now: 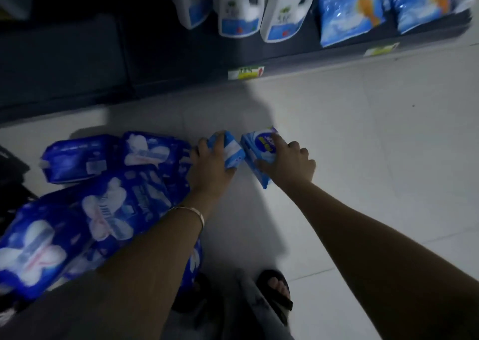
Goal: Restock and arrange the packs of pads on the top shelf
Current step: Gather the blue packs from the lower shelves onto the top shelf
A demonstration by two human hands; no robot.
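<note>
Two small light-blue packs of pads lie side by side on the white tiled floor. My left hand (211, 159) grips the left pack (233, 149), fingers curled over its top. My right hand (287, 162) grips the right pack (259, 148), thumb on its near side and fingers across its printed face. Both arms reach down and forward. A heap of dark-blue pad packs (108, 199) lies on the floor to the left of my left arm.
The bottom shelf (298, 65) at the top holds white jugs (241, 5) and light-blue bags (350, 10), with price tags on its edge. My sandalled foot (277, 290) stands at the bottom centre. A dark object sits at the far left edge.
</note>
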